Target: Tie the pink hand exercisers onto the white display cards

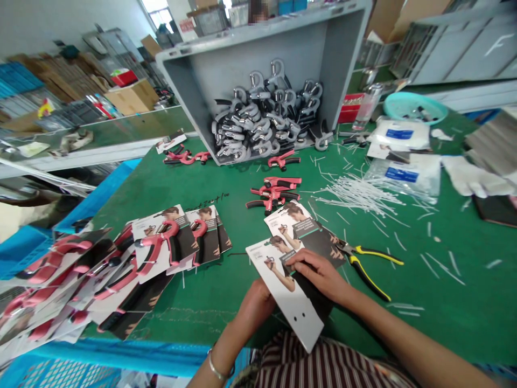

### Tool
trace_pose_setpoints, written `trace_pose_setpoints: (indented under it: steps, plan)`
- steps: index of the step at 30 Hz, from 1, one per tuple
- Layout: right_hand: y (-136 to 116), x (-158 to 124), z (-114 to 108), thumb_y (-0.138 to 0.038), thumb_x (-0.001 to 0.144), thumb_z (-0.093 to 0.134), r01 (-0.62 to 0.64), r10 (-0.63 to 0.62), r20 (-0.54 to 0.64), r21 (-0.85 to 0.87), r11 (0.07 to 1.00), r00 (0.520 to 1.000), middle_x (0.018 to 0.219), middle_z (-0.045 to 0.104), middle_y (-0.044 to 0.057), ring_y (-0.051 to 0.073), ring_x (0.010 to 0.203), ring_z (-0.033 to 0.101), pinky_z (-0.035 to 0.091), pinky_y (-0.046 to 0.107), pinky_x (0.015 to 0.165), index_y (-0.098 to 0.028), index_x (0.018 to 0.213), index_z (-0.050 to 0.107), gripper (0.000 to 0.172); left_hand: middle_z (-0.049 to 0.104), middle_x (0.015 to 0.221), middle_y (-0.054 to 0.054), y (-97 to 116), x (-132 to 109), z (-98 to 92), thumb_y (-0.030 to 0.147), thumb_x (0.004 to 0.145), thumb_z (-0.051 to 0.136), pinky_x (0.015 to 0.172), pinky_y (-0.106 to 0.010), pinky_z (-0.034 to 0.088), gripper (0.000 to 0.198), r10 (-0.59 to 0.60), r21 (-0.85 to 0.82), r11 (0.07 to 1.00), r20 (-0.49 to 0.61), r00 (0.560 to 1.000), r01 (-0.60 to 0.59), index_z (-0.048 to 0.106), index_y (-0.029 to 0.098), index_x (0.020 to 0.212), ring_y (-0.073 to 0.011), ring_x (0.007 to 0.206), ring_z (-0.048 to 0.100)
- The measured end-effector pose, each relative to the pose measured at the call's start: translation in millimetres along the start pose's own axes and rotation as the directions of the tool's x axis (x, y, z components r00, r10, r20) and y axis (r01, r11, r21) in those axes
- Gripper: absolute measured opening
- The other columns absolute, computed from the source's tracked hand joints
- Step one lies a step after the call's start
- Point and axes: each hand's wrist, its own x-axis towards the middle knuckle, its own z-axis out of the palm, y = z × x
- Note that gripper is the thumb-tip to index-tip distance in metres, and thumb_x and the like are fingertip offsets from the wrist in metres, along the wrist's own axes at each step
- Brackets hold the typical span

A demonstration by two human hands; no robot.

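A printed cardboard backing card (299,319) with two small punched holes is held tilted in front of my body. My left hand (257,303) grips its left edge from below, the fingertips hidden behind it. My right hand (317,272) lies over the card's upper right side, fingers bent against its face. Just beyond it, more of these cards (297,221) lie on the green table. Pink-and-black hand grip exercisers (274,194) rest in a small pile behind them. To the right of my right hand lie yellow-and-black pliers (357,257), jaws near the cards.
A grey crate (343,70) tipped on its side holds many grey hand grips (258,121). White zip ties (359,194) are scattered at right, near plastic bags (404,175) and a turquoise bowl (416,102). Carded pink grips (117,275) are heaped at left, above a blue basket (68,372).
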Motion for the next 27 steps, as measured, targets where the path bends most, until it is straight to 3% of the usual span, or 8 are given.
trace_pose_setpoints:
  steps: [5, 8, 13, 18, 23, 27]
  plan:
    - [3.6, -0.3, 0.8, -0.036, 0.097, 0.050, -0.067, 0.076, -0.074, 0.114, 0.991, 0.994, 0.101, 0.065, 0.004, 0.019, 0.098, 0.060, 0.044, 0.033, 0.092, -0.023, 0.105, 0.066, 0.022, 0.075, 0.100, -0.006, 9.8, 14.6, 1.4, 0.010, 0.086, 0.053, 0.087, -0.034, 0.053, 0.024, -0.167, -0.026, 0.986, -0.017, 0.986, 0.167, 0.074, 0.019, 0.093, -0.0205, 0.092, 0.069]
    - [6.0, 0.3, -0.5, -0.038, 0.096, 0.051, -0.116, 0.141, -0.129, 0.189, 0.975, 0.982, 0.102, 0.065, 0.003, 0.019, 0.099, 0.060, 0.045, 0.032, 0.091, -0.023, 0.106, 0.065, 0.023, 0.075, 0.096, -0.006, 17.5, 29.2, 1.3, 0.011, 0.087, 0.053, 0.084, -0.030, 0.052, 0.023, -0.205, -0.055, 0.978, -0.063, 0.977, 0.201, 0.074, 0.019, 0.092, -0.0190, 0.088, 0.068]
    - [5.5, -1.9, -2.7, -0.038, 0.096, 0.052, -0.118, 0.139, -0.145, 0.147, 0.982, 0.980, 0.103, 0.064, 0.004, 0.020, 0.099, 0.059, 0.044, 0.033, 0.092, -0.024, 0.108, 0.065, 0.024, 0.074, 0.084, -0.007, 29.0, 43.9, -4.2, 0.014, 0.083, 0.058, 0.067, -0.026, 0.049, 0.014, -0.280, 0.051, 0.959, -0.025, 0.960, 0.280, 0.072, 0.015, 0.082, -0.0188, 0.074, 0.067]
    - [2.1, -6.7, -2.0, -0.038, 0.096, 0.051, -0.079, 0.091, -0.137, 0.090, 0.993, 0.986, 0.106, 0.061, 0.005, 0.020, 0.101, 0.058, 0.045, 0.032, 0.089, -0.026, 0.115, 0.062, 0.025, 0.073, 0.083, -0.009, 37.6, 44.5, -11.2, 0.016, 0.086, 0.054, 0.067, -0.026, 0.048, 0.016, -0.226, 0.166, 0.962, 0.043, 0.973, 0.216, 0.070, 0.014, 0.082, -0.0184, 0.072, 0.065]
    - [-2.9, -6.6, 3.4, -0.035, 0.093, 0.057, 0.009, -0.008, -0.110, 0.003, 1.000, 0.994, 0.108, 0.058, 0.007, 0.020, 0.095, 0.057, 0.047, 0.034, 0.085, -0.026, 0.116, 0.062, 0.025, 0.074, 0.084, -0.010, 25.0, 43.7, -7.0, 0.012, 0.086, 0.052, 0.070, -0.029, 0.052, 0.018, -0.206, 0.315, 0.937, 0.154, 0.966, 0.150, 0.070, 0.013, 0.086, -0.0190, 0.069, 0.066]
    - [-4.6, -2.7, 7.6, -0.031, 0.093, 0.059, 0.007, -0.012, -0.167, -0.033, 0.999, 0.986, 0.099, 0.058, 0.005, 0.019, 0.086, 0.057, 0.047, 0.033, 0.079, -0.025, 0.106, 0.064, 0.015, 0.074, 0.084, -0.010, 19.7, 42.7, -2.3, 0.011, 0.085, 0.049, 0.067, -0.030, 0.054, 0.021, -0.161, 0.375, 0.923, 0.180, 0.970, 0.083, 0.070, 0.013, 0.090, -0.0203, 0.068, 0.065]
